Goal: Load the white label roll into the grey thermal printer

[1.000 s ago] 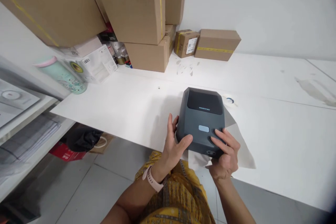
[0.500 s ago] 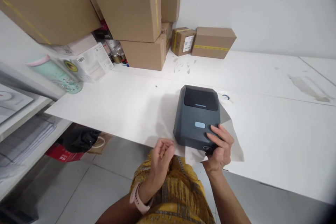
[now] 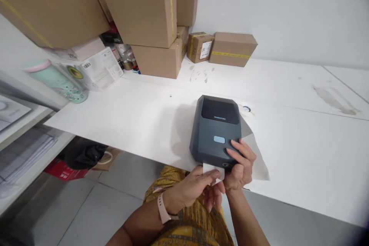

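Observation:
A dark grey label printer [image 3: 206, 144] with a black lid window and a light blue button stands near the front edge of the white table [image 3: 138, 123]. From its front, a white paper label [image 3: 208, 167] sticks out over the table edge. My left hand [image 3: 191, 186], a pale pink watch on its wrist, pinches that label with the thumb on top and the fingers below. My right hand [image 3: 242, 165] grips the printer's front right corner, two fingers on top and the thumb at the front. A white sheet [image 3: 256, 159] shows beside the printer's right side.
Cardboard boxes [image 3: 155, 59] are stacked at the back left, and two smaller cartons [image 3: 230, 50] stand against the wall. A mint green tumbler [image 3: 62, 82] is at the left beside a white box [image 3: 98, 71]. Left of the table is a shelf [image 3: 25, 119] with papers.
My left hand has moved right and closed on the white label at the printer's front. My right hand keeps its grip on the printer, which has stayed in place.

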Demonstrator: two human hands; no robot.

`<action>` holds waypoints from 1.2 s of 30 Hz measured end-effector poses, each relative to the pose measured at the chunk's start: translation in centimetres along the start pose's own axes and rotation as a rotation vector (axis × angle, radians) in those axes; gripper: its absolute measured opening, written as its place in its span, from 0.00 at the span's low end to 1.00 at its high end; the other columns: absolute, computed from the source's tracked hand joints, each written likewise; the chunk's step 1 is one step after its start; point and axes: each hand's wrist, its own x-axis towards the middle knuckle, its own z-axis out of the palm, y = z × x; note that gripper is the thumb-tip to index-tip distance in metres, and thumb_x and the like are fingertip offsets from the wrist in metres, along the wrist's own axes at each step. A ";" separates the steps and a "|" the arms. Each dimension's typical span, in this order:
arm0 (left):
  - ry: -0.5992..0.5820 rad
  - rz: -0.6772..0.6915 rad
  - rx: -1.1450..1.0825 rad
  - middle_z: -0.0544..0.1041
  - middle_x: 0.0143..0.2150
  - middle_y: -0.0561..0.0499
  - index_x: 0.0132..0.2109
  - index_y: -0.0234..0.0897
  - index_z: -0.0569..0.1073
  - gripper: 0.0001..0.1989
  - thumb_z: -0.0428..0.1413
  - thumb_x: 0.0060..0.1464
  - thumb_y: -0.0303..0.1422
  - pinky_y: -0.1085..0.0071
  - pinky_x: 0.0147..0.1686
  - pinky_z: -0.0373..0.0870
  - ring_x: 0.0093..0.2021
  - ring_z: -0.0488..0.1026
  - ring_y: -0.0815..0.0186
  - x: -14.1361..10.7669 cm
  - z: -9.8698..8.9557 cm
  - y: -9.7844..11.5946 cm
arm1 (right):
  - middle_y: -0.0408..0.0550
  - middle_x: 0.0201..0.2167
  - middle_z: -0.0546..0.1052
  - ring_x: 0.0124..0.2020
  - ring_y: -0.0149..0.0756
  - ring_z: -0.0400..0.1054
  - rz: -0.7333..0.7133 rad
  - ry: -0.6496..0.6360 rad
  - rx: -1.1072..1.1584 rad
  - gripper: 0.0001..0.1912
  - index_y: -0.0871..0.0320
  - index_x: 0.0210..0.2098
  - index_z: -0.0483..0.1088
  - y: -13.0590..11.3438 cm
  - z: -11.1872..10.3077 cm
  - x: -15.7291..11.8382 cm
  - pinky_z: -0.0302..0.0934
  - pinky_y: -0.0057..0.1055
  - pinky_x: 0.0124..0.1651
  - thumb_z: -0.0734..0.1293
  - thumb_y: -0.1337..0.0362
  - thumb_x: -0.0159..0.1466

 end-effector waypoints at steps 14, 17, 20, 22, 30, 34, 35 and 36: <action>0.255 0.342 0.619 0.80 0.27 0.48 0.33 0.35 0.79 0.21 0.51 0.67 0.44 0.73 0.28 0.66 0.26 0.74 0.66 -4.7 -1.6 1.0 | 0.51 0.51 0.76 0.51 0.45 0.68 -0.049 -0.576 -0.228 0.23 0.50 0.52 0.76 -2.1 -2.4 6.1 0.49 0.52 0.61 0.51 0.55 0.76; 0.517 0.647 0.594 0.80 0.31 0.48 0.42 0.38 0.80 0.17 0.49 0.70 0.40 0.71 0.32 0.70 0.30 0.75 0.65 -5.3 -2.7 0.5 | 0.50 0.54 0.78 0.57 0.46 0.67 -0.114 -0.599 -0.309 0.19 0.52 0.47 0.76 -2.8 -2.0 7.4 0.43 0.53 0.67 0.54 0.58 0.76; 0.732 0.877 0.618 0.81 0.48 0.45 0.55 0.43 0.77 0.14 0.50 0.70 0.36 0.65 0.47 0.74 0.45 0.78 0.59 -4.4 -3.6 0.3 | 0.48 0.56 0.79 0.67 0.49 0.62 -0.129 -0.608 -0.300 0.16 0.53 0.42 0.75 -2.8 -1.5 7.9 0.32 0.57 0.73 0.56 0.61 0.75; 0.743 0.901 0.687 0.72 0.65 0.43 0.67 0.47 0.68 0.21 0.52 0.69 0.35 0.57 0.61 0.70 0.63 0.71 0.52 -3.5 -3.7 0.5 | 0.47 0.58 0.79 0.71 0.47 0.59 -0.107 -0.628 -0.258 0.14 0.53 0.40 0.74 -2.5 -1.3 7.8 0.30 0.57 0.74 0.57 0.63 0.75; 0.577 0.765 0.786 0.45 0.80 0.43 0.78 0.52 0.41 0.47 0.62 0.63 0.40 0.42 0.74 0.52 0.78 0.45 0.43 -1.4 -2.8 0.3 | 0.47 0.62 0.77 0.73 0.48 0.56 -0.101 -0.633 -0.284 0.08 0.53 0.43 0.73 -2.1 -1.4 7.0 0.31 0.58 0.75 0.61 0.63 0.73; 0.617 0.777 0.767 0.47 0.79 0.43 0.77 0.53 0.44 0.48 0.64 0.61 0.41 0.41 0.74 0.51 0.78 0.46 0.43 -0.7 -3.3 -0.3 | 0.47 0.63 0.75 0.72 0.49 0.58 -0.074 -0.578 -0.249 0.10 0.51 0.48 0.74 -1.9 -1.9 5.6 0.36 0.59 0.75 0.61 0.63 0.73; 0.622 0.772 0.764 0.48 0.79 0.43 0.77 0.53 0.45 0.47 0.64 0.61 0.41 0.41 0.74 0.52 0.78 0.46 0.43 -0.6 -3.5 -0.3 | 0.48 0.65 0.73 0.72 0.49 0.58 -0.047 -0.545 -0.211 0.12 0.51 0.51 0.74 -1.7 -2.1 5.0 0.41 0.59 0.74 0.61 0.64 0.73; 0.625 0.765 0.760 0.48 0.79 0.44 0.77 0.53 0.45 0.47 0.64 0.61 0.42 0.41 0.74 0.52 0.78 0.45 0.43 -0.4 -3.6 -0.4 | 0.50 0.68 0.70 0.72 0.50 0.58 -0.005 -0.506 -0.165 0.14 0.51 0.53 0.74 -1.6 -2.2 4.2 0.46 0.58 0.72 0.60 0.63 0.73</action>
